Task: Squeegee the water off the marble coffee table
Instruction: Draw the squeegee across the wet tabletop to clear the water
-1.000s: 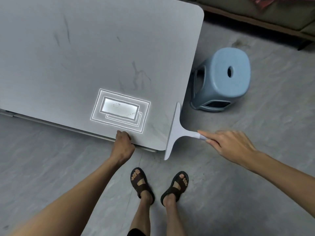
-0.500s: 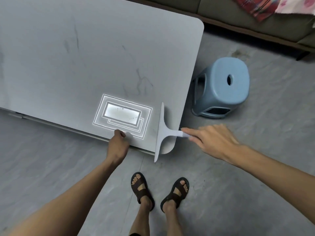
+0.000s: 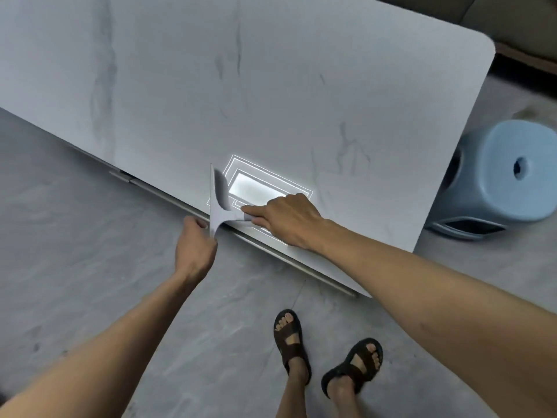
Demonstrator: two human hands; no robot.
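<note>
A pale grey marble coffee table (image 3: 271,86) fills the upper part of the view. A white T-shaped squeegee (image 3: 217,203) lies with its blade across the table's near edge, next to a bright reflection of a ceiling light. My right hand (image 3: 286,217) grips the squeegee's handle, forefinger stretched along it. Just off the table's near edge, my left hand (image 3: 194,248) has its fingers curled at the lower end of the blade; whether it holds the blade or the table edge I cannot tell. No water shows on the marble.
A light blue plastic stool (image 3: 506,179) stands on the grey floor beside the table's right end. A metal rail (image 3: 271,251) runs under the near edge. My sandalled feet (image 3: 325,360) stand close to the table. A sofa base shows at the top right.
My right hand has drawn the squeegee leftward along the near edge, from the table's right corner to beside the light reflection. My left hand has shifted left along the edge.
</note>
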